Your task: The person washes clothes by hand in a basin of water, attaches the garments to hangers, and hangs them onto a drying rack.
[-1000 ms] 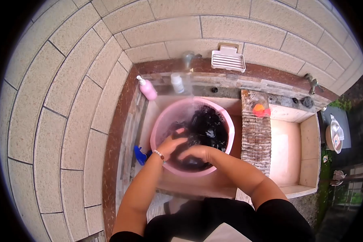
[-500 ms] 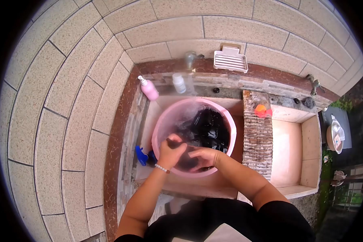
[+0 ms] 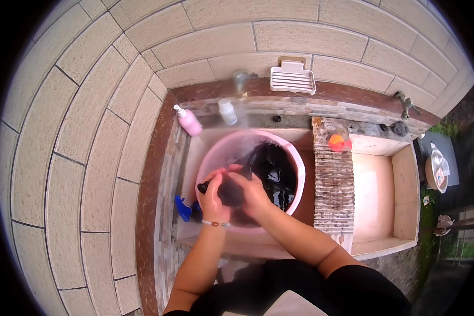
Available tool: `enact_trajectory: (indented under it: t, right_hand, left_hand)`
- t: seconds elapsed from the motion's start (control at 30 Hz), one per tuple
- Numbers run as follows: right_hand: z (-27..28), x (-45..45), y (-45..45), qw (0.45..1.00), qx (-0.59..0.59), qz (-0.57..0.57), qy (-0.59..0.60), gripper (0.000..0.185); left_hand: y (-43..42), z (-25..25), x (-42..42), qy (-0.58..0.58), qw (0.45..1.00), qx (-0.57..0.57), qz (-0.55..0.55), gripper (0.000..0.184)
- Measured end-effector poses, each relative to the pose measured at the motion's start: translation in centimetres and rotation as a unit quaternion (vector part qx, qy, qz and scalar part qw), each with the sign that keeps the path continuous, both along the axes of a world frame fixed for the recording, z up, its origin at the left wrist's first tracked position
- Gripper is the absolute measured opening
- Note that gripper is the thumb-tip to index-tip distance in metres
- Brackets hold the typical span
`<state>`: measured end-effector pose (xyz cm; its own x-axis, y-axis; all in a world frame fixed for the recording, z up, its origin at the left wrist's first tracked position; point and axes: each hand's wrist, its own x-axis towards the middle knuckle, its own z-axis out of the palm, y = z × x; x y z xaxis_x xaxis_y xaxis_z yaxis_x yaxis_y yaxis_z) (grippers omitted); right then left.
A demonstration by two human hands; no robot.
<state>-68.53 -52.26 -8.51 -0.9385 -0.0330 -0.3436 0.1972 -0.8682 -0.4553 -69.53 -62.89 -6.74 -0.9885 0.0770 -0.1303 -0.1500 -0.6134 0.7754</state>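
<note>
A pink basin stands in the left sink bay, with dark wet cloth lying in its water. Over the basin's left half, my left hand, with a beaded bracelet at the wrist, is wrapped round a bunched part of dark cloth. My right hand grips the same bunch from the other side. A blurred tap is above the basin, and water falls from it into the back of the basin.
Behind the basin are a pink pump bottle and a white bottle. A blue brush lies at the left. Right of the basin are a ribbed washboard, an orange-red item and a second sink bay. A soap rack hangs above.
Both hands have risen from low in the basin and come together round a bunch of dark cloth. The view has shifted slightly.
</note>
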Motion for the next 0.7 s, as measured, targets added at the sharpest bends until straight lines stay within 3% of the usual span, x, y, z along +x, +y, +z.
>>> enact_trajectory:
  t: [0.1,0.13,0.2,0.23,0.27,0.33,0.37,0.43,0.53,0.6,0.63,0.7]
  right_hand:
    - [1.4,-0.2,-0.4,0.935,0.332,-0.069,0.109,0.025]
    - [2.3,-0.2,-0.2,0.826,0.499,-0.161,0.207,0.023]
    - [4.5,1.1,0.7,0.749,0.575,-0.132,0.3,0.029]
    - [5.2,1.6,1.2,0.714,0.597,-0.1,0.352,0.035]
    - [5.4,1.8,1.4,0.667,0.61,-0.111,0.414,0.034]
    - [5.9,2.2,2.0,0.591,0.633,-0.079,0.494,0.038]
    - [6.1,2.0,2.4,0.545,0.632,-0.084,0.545,0.03]
    - [6.8,2.2,2.7,0.49,0.636,-0.064,0.593,0.019]
    - [7.0,2.1,2.6,0.385,0.638,-0.028,0.666,0.011]
    - [7.0,2.9,2.5,0.316,0.65,0.029,0.69,0.013]
    - [6.8,3.0,2.4,0.268,0.659,-0.002,0.702,0.014]
    - [6.4,3.7,2.3,0.162,0.705,0.072,0.686,0.015]
  left_hand:
    - [0.7,0.2,0.2,-0.153,0.976,0.156,-0.013,0.032]
    - [1.0,0.3,0.3,-0.197,0.957,0.214,-0.017,0.033]
    - [-0.9,-2.9,-0.2,-0.115,0.956,0.239,-0.124,0.044]
    - [-1.6,-3.8,-0.4,-0.033,0.976,0.152,-0.153,0.044]
    - [-2.1,-3.7,-0.6,-0.031,0.98,0.12,-0.159,0.046]
    - [-2.9,-2.5,-1.4,-0.094,0.973,0.079,-0.196,0.051]
    - [-3.0,-1.8,-1.8,-0.145,0.958,0.075,-0.234,0.053]
    - [-2.3,1.0,-4.1,-0.34,0.86,0.137,-0.356,0.062]
    - [-0.7,4.3,-5.4,-0.343,0.786,0.055,-0.512,0.066]
    - [1.0,5.8,-5.6,-0.255,0.771,-0.148,-0.565,0.063]
    - [1.5,5.7,-5.8,-0.204,0.749,-0.229,-0.587,0.061]
    - [3.7,7.6,-5.4,-0.11,0.691,-0.368,-0.612,0.054]
